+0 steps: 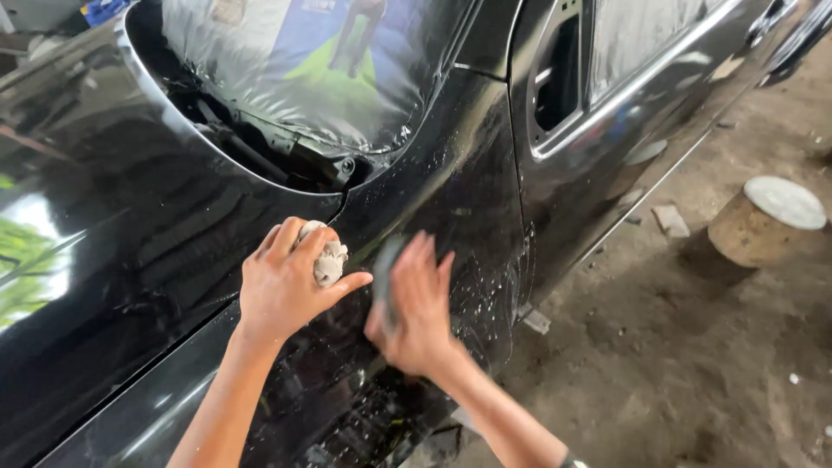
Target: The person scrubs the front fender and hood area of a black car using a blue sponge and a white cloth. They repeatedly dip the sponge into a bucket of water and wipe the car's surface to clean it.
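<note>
My left hand [282, 282] is closed around a crumpled whitish rag [328, 258] and rests against the black car body panel [130, 225]. Just to its right, my right hand [416, 308] presses a thin grey sheet or pad [386, 277] flat against the same wet panel; the hand is motion-blurred. Water droplets and whitish spatter [485, 295] speckle the paint beside the right hand, near the door seam.
Plastic sheeting [295, 61] covers the car's window opening above. The car door [624, 113] stretches to the upper right. A low round stump with a pale top [767, 221] and small debris [672, 221] sit on the dirt floor [676, 364] at right.
</note>
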